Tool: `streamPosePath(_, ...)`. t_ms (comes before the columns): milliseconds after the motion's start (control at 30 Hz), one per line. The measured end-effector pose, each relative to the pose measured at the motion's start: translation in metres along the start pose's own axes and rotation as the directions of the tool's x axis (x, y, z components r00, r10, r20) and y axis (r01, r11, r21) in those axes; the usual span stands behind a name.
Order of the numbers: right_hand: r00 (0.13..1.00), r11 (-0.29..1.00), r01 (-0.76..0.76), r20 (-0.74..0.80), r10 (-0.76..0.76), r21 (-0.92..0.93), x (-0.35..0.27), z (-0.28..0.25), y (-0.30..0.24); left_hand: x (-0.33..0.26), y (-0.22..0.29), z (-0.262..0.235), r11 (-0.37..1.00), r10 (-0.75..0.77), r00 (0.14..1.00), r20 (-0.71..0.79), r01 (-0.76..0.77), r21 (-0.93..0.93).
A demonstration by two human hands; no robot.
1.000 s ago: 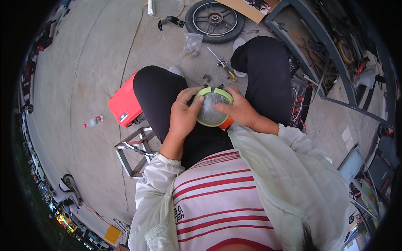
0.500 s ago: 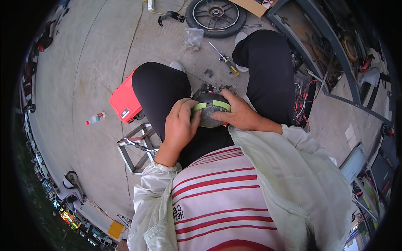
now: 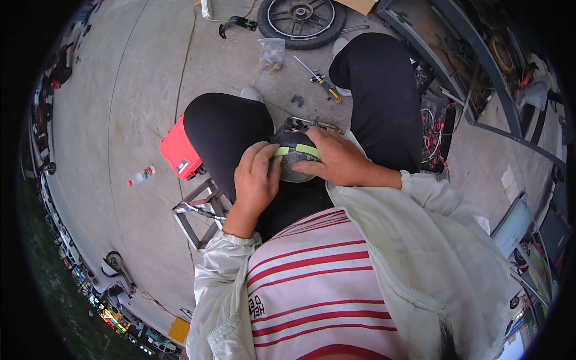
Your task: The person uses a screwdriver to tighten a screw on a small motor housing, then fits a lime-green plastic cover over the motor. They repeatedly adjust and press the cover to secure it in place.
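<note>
Between my knees I hold a dark, rounded housing (image 3: 294, 173) with a scuffed, dusty surface; its exact kind I cannot make out. Bright yellow-green strips (image 3: 307, 150) run across its top with a short dark gap between them. My left hand (image 3: 257, 173) is curled against the left side, fingertips at the end of one strip. Gripping the right side, my right hand (image 3: 340, 157) lays its thumb on the near face and its fingers on the far edge. Dark parts and wires (image 3: 295, 125) show at the far end, partly covered by the fingers.
Ahead lie a spoked wheel with tyre (image 3: 302, 21), a yellow-handled screwdriver (image 3: 331, 91) and a clear plastic bag (image 3: 272, 55). On my left are a red case (image 3: 180, 150), a metal stool frame (image 3: 201, 210) and a bottle (image 3: 142, 175). A grey metal rack (image 3: 507, 108) and tangled wires (image 3: 431, 135) are at right.
The view has shifted slightly. My right thumb has slid a little along the near face of the housing, and the strips sit slightly further left. Both hands keep their hold.
</note>
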State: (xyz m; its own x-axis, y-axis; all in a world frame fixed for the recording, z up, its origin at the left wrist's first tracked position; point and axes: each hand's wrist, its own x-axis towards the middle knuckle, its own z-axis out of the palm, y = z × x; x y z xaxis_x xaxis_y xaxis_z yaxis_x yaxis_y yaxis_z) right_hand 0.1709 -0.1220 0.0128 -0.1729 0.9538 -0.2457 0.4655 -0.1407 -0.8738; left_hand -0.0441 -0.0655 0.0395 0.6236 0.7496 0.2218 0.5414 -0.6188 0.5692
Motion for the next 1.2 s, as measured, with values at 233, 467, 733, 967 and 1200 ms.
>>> streamPosePath(233, 1.000, 0.994, 0.021, -0.017, -0.023, -0.108, 0.001, 0.001, -0.004, 0.002, 0.000, 0.001, 1.000, -0.005, 1.000, -0.002, 0.005, -0.018)
streamPosePath(467, 1.000, 0.996, -0.010, 0.006, 0.011, -0.083, 0.005, 0.000, 0.001, 0.010, 0.003, -0.001, 0.985, -0.081, 0.996, 0.021, 0.084, -0.148)
streamPosePath(733, 0.993, 0.997, 0.013, -0.118, -0.005, 0.070, 0.002, -0.008, 0.013, 0.022, 0.004, 0.004, 0.921, -0.192, 0.978, 0.084, 0.209, -0.329)
streamPosePath(967, 0.990, 0.928, 0.119, -0.108, -0.086, 0.352, 0.002, -0.032, 0.012, 0.029, -0.014, 0.009, 0.354, -0.372, 0.903, 0.217, 0.354, -0.866)
streamPosePath(1200, 0.992, 0.885, 0.120, -0.022, -0.124, 0.449, -0.006, -0.035, 0.018, 0.033, -0.014, 0.002, 0.017, -0.260, 0.790, 0.555, 0.579, -0.815)
